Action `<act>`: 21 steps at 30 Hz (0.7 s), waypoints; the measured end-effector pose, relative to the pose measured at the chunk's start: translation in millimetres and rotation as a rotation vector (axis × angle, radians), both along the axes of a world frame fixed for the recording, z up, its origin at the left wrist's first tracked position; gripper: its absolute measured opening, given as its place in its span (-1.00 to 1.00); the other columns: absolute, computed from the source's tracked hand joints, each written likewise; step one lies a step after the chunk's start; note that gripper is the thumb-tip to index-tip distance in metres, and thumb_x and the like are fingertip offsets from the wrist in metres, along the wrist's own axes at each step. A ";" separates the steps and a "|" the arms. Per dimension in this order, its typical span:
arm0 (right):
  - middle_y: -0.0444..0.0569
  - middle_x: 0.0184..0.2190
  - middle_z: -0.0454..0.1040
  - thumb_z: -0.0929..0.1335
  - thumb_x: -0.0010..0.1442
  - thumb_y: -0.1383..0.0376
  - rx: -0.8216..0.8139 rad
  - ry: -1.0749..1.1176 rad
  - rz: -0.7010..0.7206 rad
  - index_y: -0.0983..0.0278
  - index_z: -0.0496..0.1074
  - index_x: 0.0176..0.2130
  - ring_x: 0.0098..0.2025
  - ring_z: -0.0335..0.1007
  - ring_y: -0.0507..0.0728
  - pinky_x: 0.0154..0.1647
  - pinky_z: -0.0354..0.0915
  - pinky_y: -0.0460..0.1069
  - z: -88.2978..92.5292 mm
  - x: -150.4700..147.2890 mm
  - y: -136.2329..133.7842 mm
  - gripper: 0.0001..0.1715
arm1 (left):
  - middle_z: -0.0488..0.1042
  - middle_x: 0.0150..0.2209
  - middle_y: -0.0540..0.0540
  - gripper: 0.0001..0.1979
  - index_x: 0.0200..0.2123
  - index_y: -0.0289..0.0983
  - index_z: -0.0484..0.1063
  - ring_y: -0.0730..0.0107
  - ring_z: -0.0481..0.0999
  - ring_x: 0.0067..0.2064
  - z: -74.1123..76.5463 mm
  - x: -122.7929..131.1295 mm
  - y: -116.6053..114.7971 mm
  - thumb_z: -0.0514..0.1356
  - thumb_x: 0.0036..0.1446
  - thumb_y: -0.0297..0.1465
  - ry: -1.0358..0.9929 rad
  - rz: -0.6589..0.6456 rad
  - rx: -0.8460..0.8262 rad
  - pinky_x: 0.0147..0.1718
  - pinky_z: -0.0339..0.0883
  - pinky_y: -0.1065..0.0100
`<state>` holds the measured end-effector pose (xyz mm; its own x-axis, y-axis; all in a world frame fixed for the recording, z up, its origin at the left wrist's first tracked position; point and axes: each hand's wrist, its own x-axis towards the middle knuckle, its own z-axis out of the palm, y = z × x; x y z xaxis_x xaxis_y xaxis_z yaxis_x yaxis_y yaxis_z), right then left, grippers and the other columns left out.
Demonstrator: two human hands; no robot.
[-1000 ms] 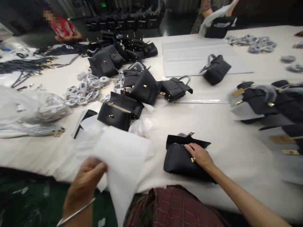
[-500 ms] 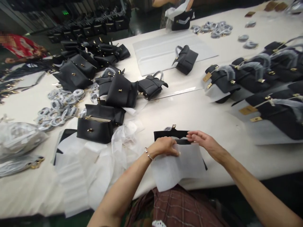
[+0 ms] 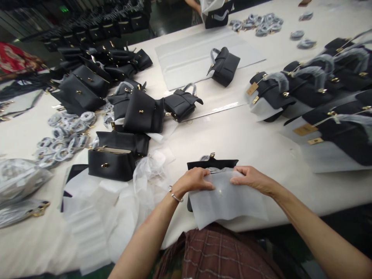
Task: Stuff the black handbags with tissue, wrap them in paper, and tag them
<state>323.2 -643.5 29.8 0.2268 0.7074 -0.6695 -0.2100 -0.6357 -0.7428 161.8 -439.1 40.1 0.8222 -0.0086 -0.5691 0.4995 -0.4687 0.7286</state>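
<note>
A black handbag [image 3: 213,164] lies right in front of me at the table's near edge, its flap raised with a gold clasp at the top. A translucent white wrapping sheet [image 3: 226,203] hangs over the bag's front and covers most of it. My left hand [image 3: 197,179] grips the sheet near its upper left, thumb on the front and fingers behind at the bag's opening. On the upper right, my right hand [image 3: 251,180] pinches the same sheet, its fingertips over the bag's edge. Pale stuffing shows in the opening between both hands.
Several black handbags [image 3: 145,112] stand to the left, beside crumpled white paper [image 3: 107,217] and plastic-wrapped straps [image 3: 62,135]. Tagged, partly wrapped bags [image 3: 343,135] line the right. One bag [image 3: 225,66] sits farther back near a clear sheet [image 3: 186,58]. Another person's arm [image 3: 193,4] shows at the far edge.
My right hand has closed on the sheet's upper right edge. The sheet has shifted right and now lies spread flatter across the bag's front. The view has shifted slightly.
</note>
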 end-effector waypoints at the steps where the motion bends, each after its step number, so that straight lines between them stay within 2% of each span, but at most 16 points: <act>1: -0.17 -0.50 0.42 0.49 -0.05 0.02 -0.018 -0.058 0.050 0.27 0.38 -0.40 -0.47 0.32 0.07 -0.49 0.18 -0.07 -1.3 0.6 2.3 -0.58 | 0.40 -0.50 0.08 -0.78 -0.41 -0.22 0.44 0.38 0.38 -0.41 0.5 -1.7 0.7 0.31 -0.06 -0.20 0.012 0.002 0.059 -0.47 0.07 0.42; 3: -0.14 -0.48 0.45 0.46 -0.01 0.06 -0.040 -0.287 0.166 0.25 0.42 -0.38 -0.43 0.36 0.12 -0.46 0.21 -0.04 -2.9 -2.4 6.9 -0.66 | 0.41 -0.48 0.07 -0.79 -0.41 -0.21 0.44 0.38 0.38 -0.40 1.1 -3.5 1.8 0.30 -0.05 -0.20 0.030 -0.006 0.127 -0.47 0.06 0.42; 5: -0.07 -0.31 0.52 0.45 0.00 0.12 0.001 -0.658 0.218 0.22 0.47 -0.26 -0.27 0.43 0.21 -0.32 0.28 0.03 -0.4 -10.2 9.4 -0.68 | 0.41 -0.49 0.07 -0.78 -0.42 -0.21 0.44 0.37 0.39 -0.41 1.4 -3.7 2.6 0.31 -0.06 -0.20 0.030 -0.019 0.150 -0.47 0.06 0.41; 7: 0.02 -0.06 0.50 0.45 0.04 0.16 0.136 -1.034 0.188 0.19 0.46 -0.05 -0.03 0.39 0.31 -0.07 0.27 0.14 6.6 -21.6 8.5 -0.55 | 0.41 -0.50 0.06 -0.78 -0.43 -0.22 0.44 0.37 0.38 -0.41 1.1 -3.0 3.5 0.32 -0.06 -0.21 0.017 -0.034 0.144 -0.47 0.06 0.41; 9: 0.05 0.02 0.47 0.42 0.15 0.18 0.312 -1.254 0.160 0.18 0.45 0.01 0.07 0.33 0.33 0.08 0.18 0.20 13.9 -35.8 5.6 -0.58 | 0.40 -0.51 0.07 -0.78 -0.44 -0.22 0.44 0.39 0.38 -0.42 -0.6 -2.1 5.0 0.32 -0.06 -0.21 0.007 -0.047 0.120 -0.47 0.06 0.41; 12: 0.01 -0.13 0.53 0.36 0.30 0.20 0.486 -1.236 0.226 0.16 0.49 -0.07 -0.06 0.40 0.23 -0.01 0.23 0.15 12.3 -58.3 1.6 -0.79 | 0.38 -0.53 0.09 -0.78 -0.44 -0.23 0.44 0.41 0.36 -0.44 -5.9 -0.5 9.0 0.32 -0.07 -0.21 0.009 -0.054 0.078 -0.49 0.06 0.41; 15: -0.01 -0.21 0.54 0.35 0.31 0.20 0.521 -1.140 0.205 0.16 0.52 -0.13 -0.15 0.43 0.19 -0.12 0.28 0.12 -6.9 -74.0 -0.9 -0.83 | 0.37 -0.53 0.10 -0.80 -0.44 -0.23 0.44 0.42 0.35 -0.45 -8.6 0.2 13.2 0.32 -0.05 -0.23 0.021 -0.073 0.064 -0.48 0.08 0.41; 17: 0.00 -0.22 0.54 0.36 0.31 0.19 0.517 -1.130 0.154 0.16 0.54 -0.16 -0.16 0.43 0.20 -0.11 0.30 0.13 -20.8 -78.2 -2.8 -0.83 | 0.41 -0.49 0.09 -0.81 -0.40 -0.21 0.45 0.40 0.39 -0.41 -4.5 -2.4 12.1 0.32 -0.02 -0.24 0.012 -0.065 0.111 -0.45 0.12 0.41; 19: 0.00 -0.21 0.55 0.36 0.31 0.19 0.525 -1.128 0.139 0.15 0.55 -0.15 -0.16 0.43 0.20 -0.11 0.30 0.13 -29.6 -78.6 -5.0 -0.83 | 0.47 -0.35 0.05 -0.80 -0.27 -0.19 0.45 0.34 0.44 -0.32 4.2 -9.0 4.1 0.32 0.03 -0.28 -0.080 -0.002 0.290 -0.35 0.21 0.39; 21: -0.01 -0.21 0.55 0.37 0.31 0.19 0.547 -1.121 0.145 0.14 0.55 -0.13 -0.15 0.43 0.19 -0.10 0.30 0.13 -32.7 -76.8 -6.7 -0.82 | 0.48 -0.17 -0.05 -0.75 -0.13 -0.19 0.41 0.24 0.45 -0.16 13.6 -19.7 -11.3 0.30 0.10 -0.36 -0.245 0.069 0.544 -0.18 0.27 0.30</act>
<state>246.4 -650.2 -2.9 0.3778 0.8970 0.2295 0.7522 -0.1528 -0.6410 142.1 -450.5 53.7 0.9184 0.2888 -0.2704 0.3895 -0.7794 0.4907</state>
